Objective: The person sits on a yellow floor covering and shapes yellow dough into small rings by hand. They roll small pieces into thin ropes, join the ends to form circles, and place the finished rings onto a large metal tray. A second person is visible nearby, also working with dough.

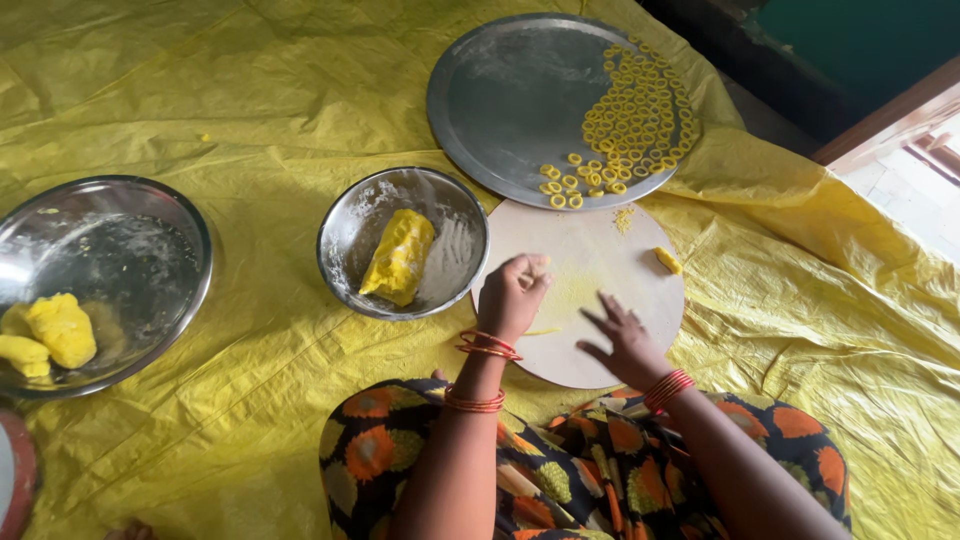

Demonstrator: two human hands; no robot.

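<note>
Work observed part-way: the large steel plate [500, 100] carries many small yellow dough rings [630, 120] crowded on its right side, the left side bare; two or three rings sit at its near rim. Left hand [512, 298] rests on the round wooden board [600, 250], fingers curled together, apparently pinching a thin dough strand [541, 331], though the grip is partly hidden; right hand [628, 340] lies flat on the board, fingers spread, holding nothing. One small dough piece [667, 260] lies near the board's far edge. Unshaped stock remains: a dough log [399, 256] in the small steel bowl [350, 225]; further lumps [48, 335] in the wide steel basin [150, 210] at left; judged well short of finished. All rests on a yellow plastic sheet [250, 100] on the floor; a doorway with daylight at upper right.
</note>
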